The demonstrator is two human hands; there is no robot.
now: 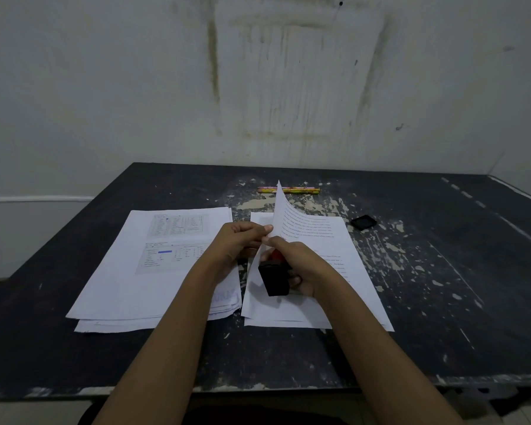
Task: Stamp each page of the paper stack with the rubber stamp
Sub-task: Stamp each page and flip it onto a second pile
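On a dark, scuffed bench (411,302) two piles of printed paper lie side by side, close to each other but apart. The left pile (154,271) lies flat, its top page showing small tables and a blue bar. On the right pile (344,259) the top sheet (284,216) is lifted and curled upward, its far corner pointing toward the wall. The left hand (238,240) pinches the edge of this raised sheet between thumb and fingertips. The right hand (301,265) is closed around a rubber stamp (275,279), a black block with a red part near the fingers, held just above the right pile, while its fingertips also touch the lifted sheet. A small black lid (363,222) rests beside the right pile, and two pencils (288,190) lie farther back on the bench.
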